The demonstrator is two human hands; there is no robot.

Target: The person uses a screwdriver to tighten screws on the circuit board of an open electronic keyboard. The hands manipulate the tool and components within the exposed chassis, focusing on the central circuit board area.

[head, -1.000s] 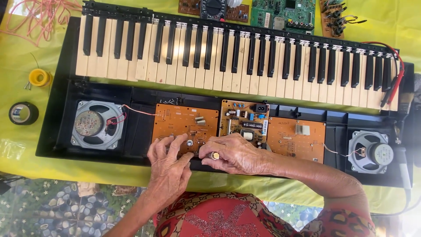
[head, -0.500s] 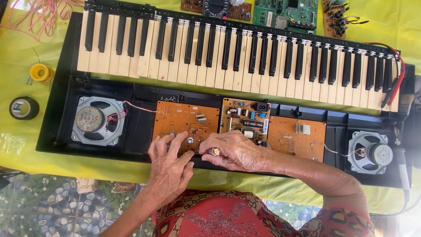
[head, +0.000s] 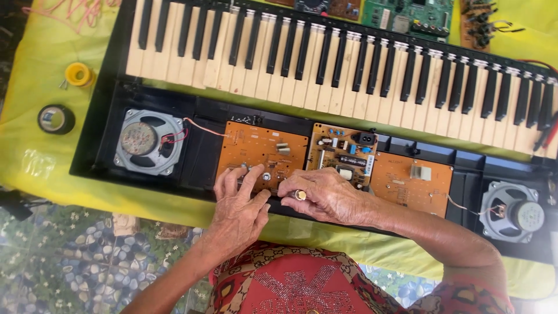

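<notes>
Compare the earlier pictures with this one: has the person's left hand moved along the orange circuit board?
No. The left hand rests at the left orange circuit board's lower edge as before, fingers beside the right hand; only the camera view shifted slightly.

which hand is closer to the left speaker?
Left. The left hand rests on the left orange circuit board, just right of the left speaker. The right hand sits further right, below the middle board.

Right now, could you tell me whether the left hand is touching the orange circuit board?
Touching: the head view shows the left hand with its fingers lying on the orange circuit board.
</notes>
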